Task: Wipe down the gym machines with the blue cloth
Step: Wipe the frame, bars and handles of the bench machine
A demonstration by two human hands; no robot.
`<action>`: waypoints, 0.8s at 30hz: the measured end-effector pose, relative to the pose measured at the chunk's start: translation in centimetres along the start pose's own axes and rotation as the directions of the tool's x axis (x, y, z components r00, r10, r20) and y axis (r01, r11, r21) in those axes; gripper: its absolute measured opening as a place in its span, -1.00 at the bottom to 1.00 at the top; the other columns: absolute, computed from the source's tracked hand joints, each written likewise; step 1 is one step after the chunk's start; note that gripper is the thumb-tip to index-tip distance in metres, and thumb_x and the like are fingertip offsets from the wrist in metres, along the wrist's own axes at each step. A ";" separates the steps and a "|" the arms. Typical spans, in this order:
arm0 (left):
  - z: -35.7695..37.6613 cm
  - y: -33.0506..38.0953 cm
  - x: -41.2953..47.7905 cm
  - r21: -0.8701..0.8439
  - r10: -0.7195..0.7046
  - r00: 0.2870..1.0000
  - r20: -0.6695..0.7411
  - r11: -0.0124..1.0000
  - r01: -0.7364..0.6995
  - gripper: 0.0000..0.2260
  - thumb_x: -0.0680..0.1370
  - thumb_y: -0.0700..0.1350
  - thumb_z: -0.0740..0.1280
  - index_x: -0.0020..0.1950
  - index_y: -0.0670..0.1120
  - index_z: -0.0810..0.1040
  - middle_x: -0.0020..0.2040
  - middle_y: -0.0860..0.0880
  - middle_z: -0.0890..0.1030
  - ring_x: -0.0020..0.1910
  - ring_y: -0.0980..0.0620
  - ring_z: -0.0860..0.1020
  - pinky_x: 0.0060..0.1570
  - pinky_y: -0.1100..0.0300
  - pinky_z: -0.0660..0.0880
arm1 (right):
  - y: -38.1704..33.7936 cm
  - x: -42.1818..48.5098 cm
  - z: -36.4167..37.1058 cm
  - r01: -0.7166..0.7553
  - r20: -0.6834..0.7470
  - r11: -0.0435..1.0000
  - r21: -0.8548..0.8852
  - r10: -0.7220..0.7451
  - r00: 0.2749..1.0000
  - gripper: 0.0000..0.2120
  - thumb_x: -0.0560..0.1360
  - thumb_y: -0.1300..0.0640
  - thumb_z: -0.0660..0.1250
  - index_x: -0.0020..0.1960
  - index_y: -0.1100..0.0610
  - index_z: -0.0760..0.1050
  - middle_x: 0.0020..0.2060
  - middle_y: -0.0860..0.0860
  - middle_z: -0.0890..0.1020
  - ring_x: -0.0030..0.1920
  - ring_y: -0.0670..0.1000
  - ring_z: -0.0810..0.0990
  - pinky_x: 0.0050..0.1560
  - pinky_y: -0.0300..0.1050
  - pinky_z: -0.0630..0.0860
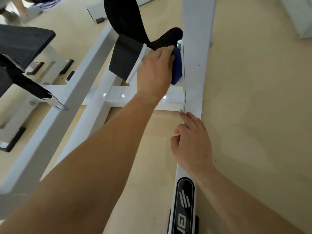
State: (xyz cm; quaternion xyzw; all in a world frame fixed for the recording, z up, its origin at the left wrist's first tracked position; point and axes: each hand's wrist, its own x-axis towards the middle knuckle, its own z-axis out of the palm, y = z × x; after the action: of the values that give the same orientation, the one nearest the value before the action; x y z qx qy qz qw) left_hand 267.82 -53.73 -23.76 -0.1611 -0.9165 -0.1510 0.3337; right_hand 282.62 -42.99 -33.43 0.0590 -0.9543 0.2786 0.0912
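One blue cloth (177, 70) bunched in left hand (154, 70) touches white frame (194, 78).

Two bare forearms (104, 157), bare left hand (154, 70), bare right hand (192, 146)

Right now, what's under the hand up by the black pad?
A blue cloth peeks out from under the left hand, pressed against the white frame. The hand covers most of the cloth, so its full shape can't be seen.

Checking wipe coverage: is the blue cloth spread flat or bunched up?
Bunched up: the blue fabric cloth shows only as a thick wad under the left hand, pressed against the white metal upright.
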 end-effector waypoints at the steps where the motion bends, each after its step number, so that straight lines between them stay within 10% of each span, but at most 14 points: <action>1: 0.4 -0.4 -0.1 0.012 0.028 0.999 0.024 1.000 -0.028 -0.68 0.65 -0.07 0.10 0.22 -0.12 0.58 0.07 -0.06 0.63 0.04 -0.02 0.58 0.01 0.11 0.55 | 0.0 0.0 0.0 -0.002 0.002 1.000 -0.001 0.002 1.000 -0.85 0.41 0.21 0.27 -0.16 0.16 0.62 0.40 0.06 0.50 0.46 0.09 0.37 0.46 0.07 0.29; 12: 0.3 -3.0 -0.8 0.316 0.363 0.932 -0.005 0.885 -0.342 -0.67 0.56 -0.16 0.29 0.30 -0.22 0.55 0.15 -0.12 0.63 0.11 -0.09 0.60 0.36 0.03 0.36 | -0.1 0.0 -0.1 -0.002 -0.029 1.000 0.031 0.003 1.000 -0.69 0.41 0.14 0.09 -0.17 0.15 0.61 0.38 0.06 0.52 0.46 0.07 0.37 0.46 0.06 0.31; 24: 1.0 -2.2 -2.3 0.112 0.154 0.988 -0.024 0.982 -0.150 -0.57 0.54 -0.22 0.37 0.41 -0.17 0.48 0.37 -0.11 0.53 0.32 -0.09 0.53 0.11 0.04 0.59 | -0.1 0.0 -0.1 -0.004 -0.023 0.999 0.033 0.005 1.000 -0.78 0.41 0.18 0.20 -0.16 0.16 0.62 0.39 0.07 0.51 0.46 0.08 0.37 0.47 0.08 0.30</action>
State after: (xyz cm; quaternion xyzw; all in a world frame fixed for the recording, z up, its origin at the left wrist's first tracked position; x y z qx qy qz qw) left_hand 268.08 -55.74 -26.39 -0.2093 -0.9028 -0.0769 0.3677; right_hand 282.63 -43.00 -33.29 0.0551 -0.9485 0.2951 0.1008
